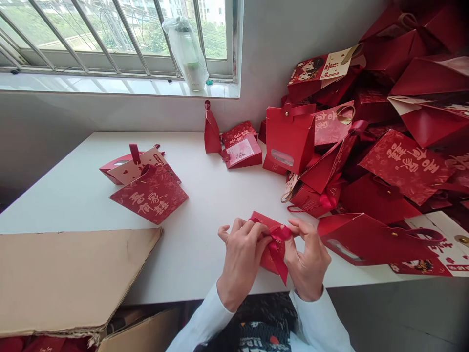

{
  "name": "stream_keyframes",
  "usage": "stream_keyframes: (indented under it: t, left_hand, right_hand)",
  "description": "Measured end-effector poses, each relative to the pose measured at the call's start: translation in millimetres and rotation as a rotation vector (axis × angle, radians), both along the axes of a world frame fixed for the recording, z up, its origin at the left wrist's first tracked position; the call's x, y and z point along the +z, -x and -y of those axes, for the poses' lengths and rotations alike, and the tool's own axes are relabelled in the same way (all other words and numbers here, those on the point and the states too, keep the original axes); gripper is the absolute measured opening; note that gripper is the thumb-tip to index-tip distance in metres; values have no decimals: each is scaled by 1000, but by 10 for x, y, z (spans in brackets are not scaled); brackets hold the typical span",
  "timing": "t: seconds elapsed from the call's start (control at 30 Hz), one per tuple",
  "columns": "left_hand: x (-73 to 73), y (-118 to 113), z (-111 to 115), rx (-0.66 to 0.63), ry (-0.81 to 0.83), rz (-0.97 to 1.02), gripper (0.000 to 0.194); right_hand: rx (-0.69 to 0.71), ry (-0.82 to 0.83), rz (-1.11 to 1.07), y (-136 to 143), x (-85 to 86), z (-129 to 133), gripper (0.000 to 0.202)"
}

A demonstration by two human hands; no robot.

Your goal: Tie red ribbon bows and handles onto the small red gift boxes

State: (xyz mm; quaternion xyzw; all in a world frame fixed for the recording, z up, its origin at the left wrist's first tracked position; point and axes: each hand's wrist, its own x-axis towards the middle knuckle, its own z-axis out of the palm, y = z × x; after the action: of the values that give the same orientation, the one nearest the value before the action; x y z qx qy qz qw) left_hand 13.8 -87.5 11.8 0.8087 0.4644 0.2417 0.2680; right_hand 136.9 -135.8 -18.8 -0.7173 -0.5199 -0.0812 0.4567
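A small red box (pixel 270 264) tied with a red ribbon (pixel 279 261) lies near the table's front edge, between my two hands. The fingers of my left hand (pixel 245 252) are closed on the ribbon at the bow's left side. On the other side, my right hand (pixel 308 254) pinches the ribbon's right loop between thumb and index finger. One ribbon tail hangs down over the front of the box. Parts of the box and bow are covered by my fingers.
Red gift boxes (pixel 406 164) are heaped along the right side. Two boxes (pixel 152 195) sit at the left, two smaller ones (pixel 242 146) at the back edge. An open cardboard carton (pixel 73 278) covers the front left. A bagged cup (pixel 188 56) stands on the windowsill.
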Motion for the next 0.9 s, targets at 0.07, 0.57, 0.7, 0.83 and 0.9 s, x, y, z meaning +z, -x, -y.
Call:
stream_keyframes:
  t: [0.07,0.57,0.7,0.83,0.9]
  left_hand:
    - [10,1,1,-7,9,-5,12]
    - [49,148,-206,96,55,76,21]
    - [37,59,-252,81,11,-68,26]
    - [-7,-29,-271,106,-28,-113,32]
    - [-35,-55,-283,126,-40,-129,34]
  right_hand:
    - [-13,-32,5,2,-14,-9,18]
    - [105,99,-140,-13,141,-44,13]
    - [105,86,-154,-9,141,-53,12]
    - [78,77,-166,2,118,-34,17]
    - [52,59,-166,9,98,-22,19]
